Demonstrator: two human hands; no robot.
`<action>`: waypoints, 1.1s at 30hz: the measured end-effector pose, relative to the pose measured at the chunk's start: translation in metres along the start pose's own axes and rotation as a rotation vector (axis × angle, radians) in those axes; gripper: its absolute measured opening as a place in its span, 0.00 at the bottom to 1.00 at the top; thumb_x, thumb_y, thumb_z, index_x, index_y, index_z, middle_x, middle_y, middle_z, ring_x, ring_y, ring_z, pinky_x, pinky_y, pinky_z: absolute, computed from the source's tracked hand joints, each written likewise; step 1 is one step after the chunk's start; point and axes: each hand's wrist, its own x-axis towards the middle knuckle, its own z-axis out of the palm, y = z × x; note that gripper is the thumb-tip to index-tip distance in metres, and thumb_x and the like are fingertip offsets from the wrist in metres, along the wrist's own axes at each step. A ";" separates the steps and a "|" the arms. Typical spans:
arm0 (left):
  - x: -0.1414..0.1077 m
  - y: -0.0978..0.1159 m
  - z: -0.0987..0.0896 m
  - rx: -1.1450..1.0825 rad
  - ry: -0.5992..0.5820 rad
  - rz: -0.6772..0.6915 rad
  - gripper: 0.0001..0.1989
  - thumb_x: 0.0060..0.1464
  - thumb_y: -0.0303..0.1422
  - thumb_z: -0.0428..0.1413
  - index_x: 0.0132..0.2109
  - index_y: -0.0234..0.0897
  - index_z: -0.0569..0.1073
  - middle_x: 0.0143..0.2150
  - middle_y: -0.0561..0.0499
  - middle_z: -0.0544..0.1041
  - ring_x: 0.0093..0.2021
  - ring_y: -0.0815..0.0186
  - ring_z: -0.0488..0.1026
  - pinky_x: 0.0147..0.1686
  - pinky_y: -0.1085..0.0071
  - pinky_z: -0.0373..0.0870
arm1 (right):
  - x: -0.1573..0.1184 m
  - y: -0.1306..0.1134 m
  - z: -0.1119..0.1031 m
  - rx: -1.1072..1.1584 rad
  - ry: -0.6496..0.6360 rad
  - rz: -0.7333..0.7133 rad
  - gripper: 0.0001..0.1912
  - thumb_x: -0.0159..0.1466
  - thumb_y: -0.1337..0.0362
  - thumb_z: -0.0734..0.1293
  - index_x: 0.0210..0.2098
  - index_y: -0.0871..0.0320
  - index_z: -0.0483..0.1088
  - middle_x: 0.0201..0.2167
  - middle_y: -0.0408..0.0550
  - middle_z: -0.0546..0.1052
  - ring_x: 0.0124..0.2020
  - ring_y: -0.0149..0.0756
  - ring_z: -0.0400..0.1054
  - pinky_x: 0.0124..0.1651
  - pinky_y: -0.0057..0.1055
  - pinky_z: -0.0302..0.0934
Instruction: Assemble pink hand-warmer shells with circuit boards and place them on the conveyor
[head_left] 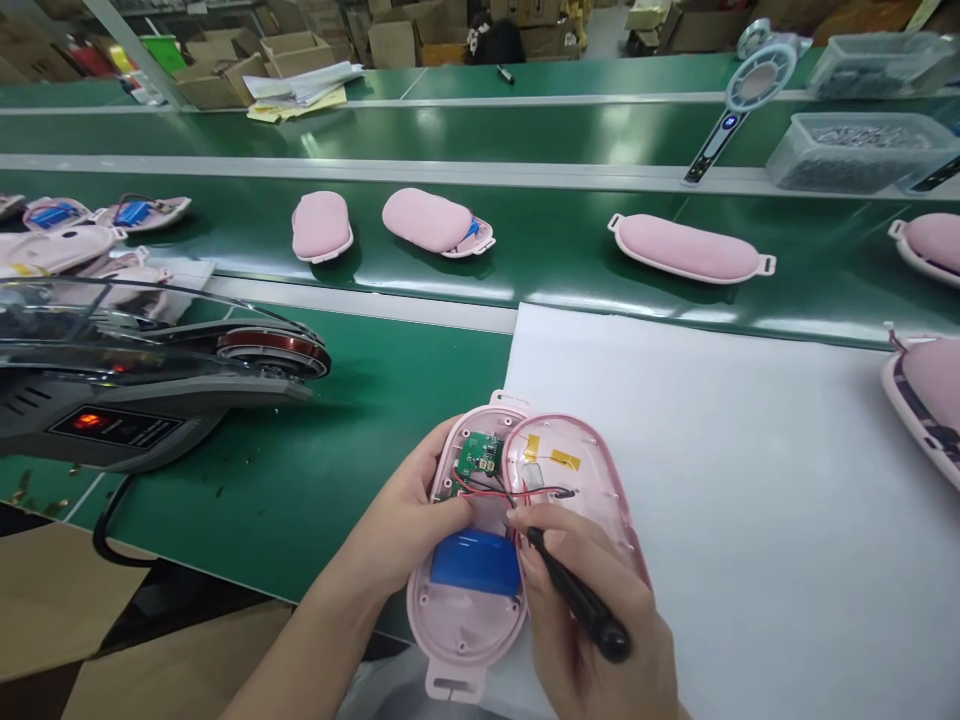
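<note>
In the head view, the left hand [405,515] is grasping the pink case [469,625] with blue battery [476,562], and the right hand [600,600], just beside it, is grasping a black tool [577,595].

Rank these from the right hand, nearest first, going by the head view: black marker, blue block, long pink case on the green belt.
From the right hand:
1. Blue block, just left, inside the open case.
2. Long pink case, beyond the white sheet, slightly right.
3. Black marker, farthest back, left.
</note>
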 end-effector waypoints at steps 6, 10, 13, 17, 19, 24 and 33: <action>0.004 0.002 -0.004 -0.017 -0.034 -0.027 0.33 0.43 0.19 0.59 0.57 0.46 0.68 0.50 0.50 0.77 0.48 0.57 0.75 0.38 0.73 0.72 | 0.001 0.001 -0.004 0.028 -0.032 0.033 0.17 0.63 0.78 0.60 0.49 0.57 0.60 0.41 0.55 0.75 0.43 0.35 0.74 0.45 0.34 0.73; 0.006 0.004 -0.008 -0.016 -0.059 -0.057 0.33 0.43 0.18 0.58 0.56 0.46 0.69 0.50 0.50 0.77 0.47 0.58 0.74 0.38 0.72 0.71 | 0.003 0.004 -0.010 0.046 -0.110 0.009 0.18 0.64 0.77 0.59 0.51 0.56 0.58 0.43 0.55 0.75 0.45 0.36 0.73 0.45 0.33 0.72; 0.008 0.006 -0.010 -0.021 -0.084 -0.085 0.35 0.42 0.18 0.58 0.58 0.46 0.68 0.49 0.50 0.78 0.41 0.63 0.76 0.33 0.74 0.71 | 0.009 0.006 -0.017 0.050 -0.190 -0.016 0.16 0.65 0.75 0.59 0.50 0.55 0.58 0.42 0.54 0.76 0.45 0.35 0.74 0.46 0.33 0.72; 0.009 0.007 -0.012 -0.020 -0.110 -0.101 0.36 0.42 0.17 0.57 0.59 0.46 0.68 0.47 0.51 0.79 0.35 0.67 0.75 0.31 0.76 0.70 | 0.021 0.009 -0.026 0.025 -0.325 -0.060 0.12 0.66 0.75 0.57 0.48 0.56 0.59 0.42 0.55 0.77 0.46 0.36 0.74 0.46 0.32 0.72; 0.009 0.007 -0.013 -0.026 -0.114 -0.102 0.37 0.41 0.17 0.57 0.59 0.47 0.68 0.47 0.50 0.79 0.36 0.66 0.76 0.31 0.75 0.70 | 0.024 0.009 -0.028 -0.003 -0.344 -0.079 0.12 0.66 0.75 0.56 0.48 0.57 0.59 0.41 0.56 0.77 0.47 0.37 0.74 0.45 0.31 0.72; 0.009 0.005 -0.017 -0.042 -0.124 -0.098 0.37 0.43 0.19 0.58 0.60 0.47 0.66 0.50 0.49 0.78 0.41 0.61 0.76 0.33 0.74 0.71 | 0.020 0.008 -0.024 -0.111 -0.329 -0.155 0.13 0.63 0.77 0.57 0.46 0.59 0.61 0.40 0.58 0.78 0.43 0.39 0.76 0.44 0.33 0.74; 0.011 0.004 -0.018 -0.050 -0.122 -0.093 0.37 0.42 0.19 0.59 0.60 0.47 0.66 0.50 0.49 0.78 0.43 0.60 0.76 0.34 0.74 0.71 | 0.017 0.006 -0.021 -0.244 -0.310 -0.236 0.16 0.60 0.79 0.57 0.45 0.61 0.62 0.39 0.57 0.80 0.42 0.40 0.76 0.45 0.34 0.74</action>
